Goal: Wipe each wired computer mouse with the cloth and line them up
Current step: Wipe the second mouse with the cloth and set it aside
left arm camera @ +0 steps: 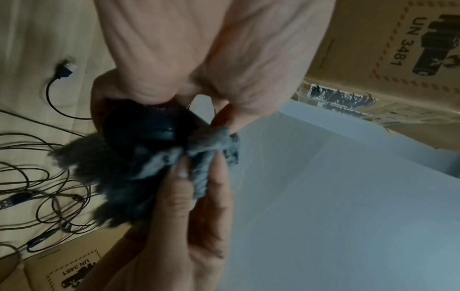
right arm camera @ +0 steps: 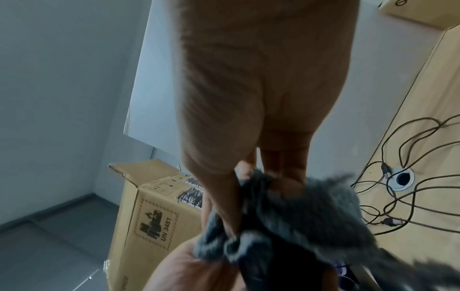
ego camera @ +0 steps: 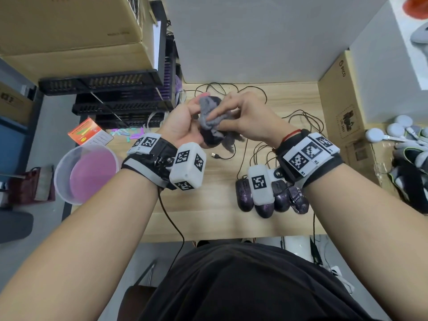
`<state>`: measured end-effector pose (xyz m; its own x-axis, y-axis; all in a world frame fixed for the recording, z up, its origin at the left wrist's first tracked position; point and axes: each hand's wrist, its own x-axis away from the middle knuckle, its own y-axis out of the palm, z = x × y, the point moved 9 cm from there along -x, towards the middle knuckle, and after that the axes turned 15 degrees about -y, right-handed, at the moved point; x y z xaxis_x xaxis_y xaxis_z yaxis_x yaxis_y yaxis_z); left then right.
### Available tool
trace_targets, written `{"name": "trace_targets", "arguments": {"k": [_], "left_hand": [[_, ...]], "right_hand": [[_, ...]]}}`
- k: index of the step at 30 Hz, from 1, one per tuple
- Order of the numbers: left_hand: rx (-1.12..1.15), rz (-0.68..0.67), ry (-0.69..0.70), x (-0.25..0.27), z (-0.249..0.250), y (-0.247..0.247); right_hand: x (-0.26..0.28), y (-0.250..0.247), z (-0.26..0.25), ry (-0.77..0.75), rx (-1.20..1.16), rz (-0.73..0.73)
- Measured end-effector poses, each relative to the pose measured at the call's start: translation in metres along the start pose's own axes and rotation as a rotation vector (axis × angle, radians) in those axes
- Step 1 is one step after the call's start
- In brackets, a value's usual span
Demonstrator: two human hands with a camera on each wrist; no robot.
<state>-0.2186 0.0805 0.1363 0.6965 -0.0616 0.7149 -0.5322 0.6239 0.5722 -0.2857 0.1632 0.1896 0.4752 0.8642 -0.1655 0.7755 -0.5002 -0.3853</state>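
Note:
Above the middle of the wooden table [ego camera: 208,212], my left hand [ego camera: 183,126] grips a dark wired mouse [ego camera: 212,139] [left arm camera: 149,126] from the left side. My right hand [ego camera: 240,117] holds a fluffy grey cloth [ego camera: 212,112] [left arm camera: 199,147] [right arm camera: 286,212] bunched in its fingers and presses it onto the top of that mouse. The cloth hides most of the mouse. Several dark purple-speckled mice [ego camera: 244,193] lie side by side near the front right of the table, partly hidden by my right wrist camera.
Tangled mouse cables [ego camera: 308,121] and a loose USB plug [ego camera: 215,155] lie on the table. Stacked black trays [ego camera: 111,93] and a clear tub [ego camera: 85,172] stand left. A cardboard box [ego camera: 342,107] borders the right side.

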Motion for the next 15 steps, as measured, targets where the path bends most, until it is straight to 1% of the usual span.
{"name": "trace_targets", "arguments": {"k": [1, 4, 5, 7, 9, 13, 15], "left_hand": [[-0.009, 0.003, -0.007, -0.001, 0.000, -0.001], [-0.145, -0.024, -0.047, 0.002, -0.003, 0.005], [-0.178, -0.029, -0.060, 0.003, -0.003, 0.006], [-0.198, -0.039, -0.075, 0.004, -0.002, 0.006], [-0.226, -0.050, -0.090, 0.004, -0.004, 0.006], [-0.245, -0.022, -0.096, 0.001, -0.007, 0.006], [-0.276, -0.001, -0.092, 0.001, -0.007, 0.008]], "right_hand": [[0.001, 0.002, -0.002, -0.011, -0.018, -0.019], [0.001, -0.010, 0.004, 0.001, -0.096, 0.075], [0.001, -0.012, 0.005, 0.006, -0.143, 0.085], [0.002, -0.012, 0.006, 0.009, -0.231, 0.077], [0.003, -0.016, 0.012, 0.033, -0.270, 0.113], [0.004, -0.037, 0.023, 0.087, -0.125, 0.312], [0.004, -0.037, 0.022, 0.100, -0.109, 0.314]]}}
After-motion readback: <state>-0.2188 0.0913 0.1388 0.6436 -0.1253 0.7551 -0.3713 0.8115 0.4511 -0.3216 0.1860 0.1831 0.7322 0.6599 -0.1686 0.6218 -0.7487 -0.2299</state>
